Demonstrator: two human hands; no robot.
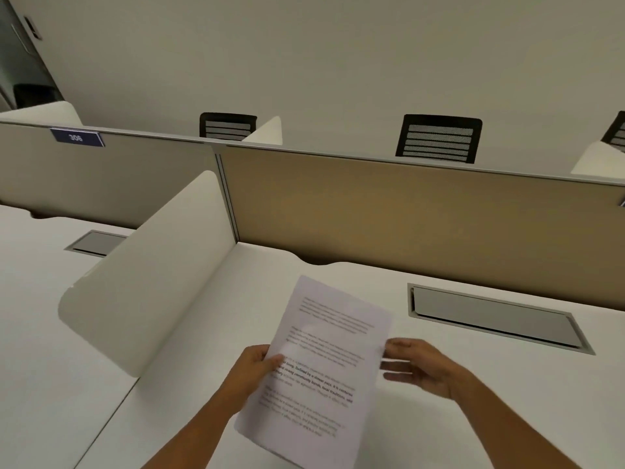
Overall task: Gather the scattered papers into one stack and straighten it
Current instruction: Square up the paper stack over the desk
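A stack of white printed papers is held up over the white desk, tilted with its top leaning to the right. My left hand grips the stack's left edge, thumb on the printed face. My right hand is at the right edge with fingers spread and pointing left, fingertips at or just behind the paper. Whether the right hand pinches the stack I cannot tell. No loose sheets show on the desk.
A white curved side divider stands to the left. A tan partition panel closes off the back. A grey cable hatch is set into the desk at the right. Black chairs stand beyond the partition.
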